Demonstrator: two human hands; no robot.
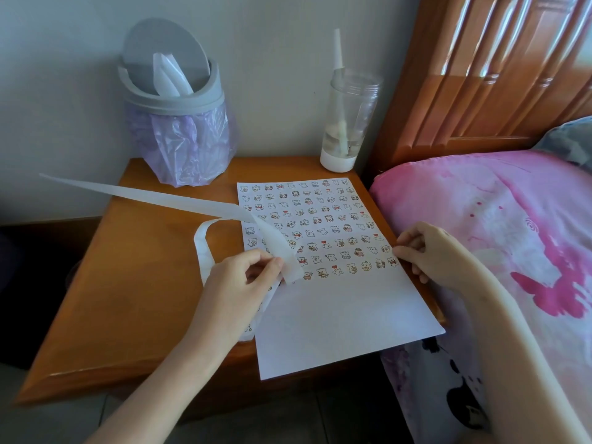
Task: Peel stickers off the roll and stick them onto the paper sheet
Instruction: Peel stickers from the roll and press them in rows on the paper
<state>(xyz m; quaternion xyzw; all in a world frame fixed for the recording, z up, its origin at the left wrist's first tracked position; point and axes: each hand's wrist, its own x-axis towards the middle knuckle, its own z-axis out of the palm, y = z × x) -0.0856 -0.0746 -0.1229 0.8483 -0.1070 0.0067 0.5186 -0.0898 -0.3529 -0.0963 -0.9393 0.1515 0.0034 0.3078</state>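
— Bedside surface (134, 283), which step?
— Sticking. My left hand (237, 283) pinches the sticker strip (179, 201) over the paper sheet (336, 315); right hand (429, 254) curled at its edge, grip unclear. Next: peel another, continue bottom row.

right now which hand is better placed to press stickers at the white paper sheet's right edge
Right, likely: the right hand sits at that edge; the left hand grips the long white backing strip.

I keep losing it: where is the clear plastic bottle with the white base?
In the head view, the clear plastic bottle stands at the back right corner of the orange wooden table, behind the white sticker-covered paper sheet, beside the wooden headboard.
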